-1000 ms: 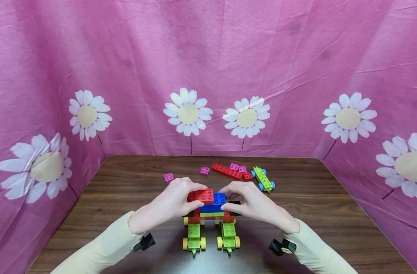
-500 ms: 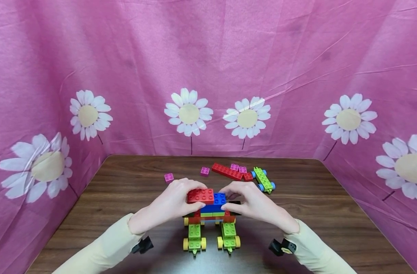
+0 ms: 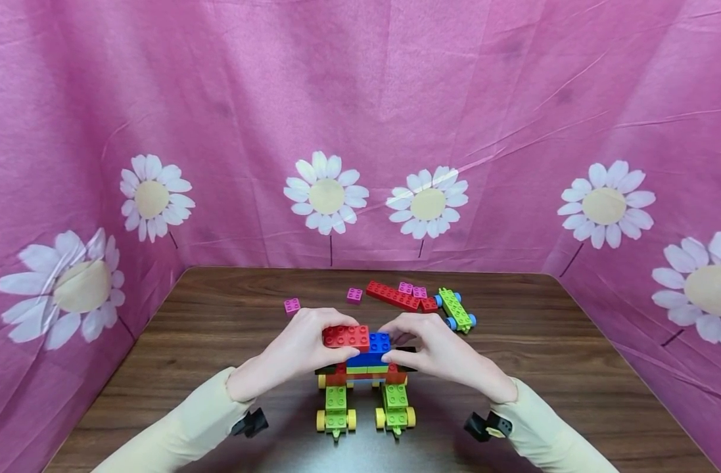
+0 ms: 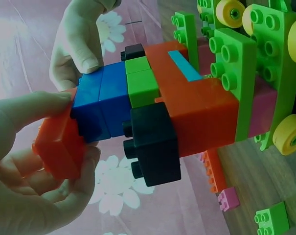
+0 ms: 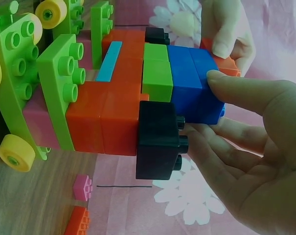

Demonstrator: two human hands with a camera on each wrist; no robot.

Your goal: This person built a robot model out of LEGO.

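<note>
A toy vehicle of large building bricks stands in front of me. My left hand grips a red brick between thumb and fingers. That brick sits on top of the stacked blue bricks and overhangs to the left. My right hand pinches the right end of the blue bricks. Below the blue come lime-green bricks, then red-orange bricks with a light-blue strip. A black brick juts out at each side. Two green wheeled bases with yellow wheels carry the stack.
Behind the hands lie pink bricks, a long red brick, a small red brick and a green wheeled base with blue wheels. The wooden table ends at a pink flowered cloth.
The left fingers have shifted slightly on the red brick, so more of its studs show. The right hand and the vehicle look unmoved.
</note>
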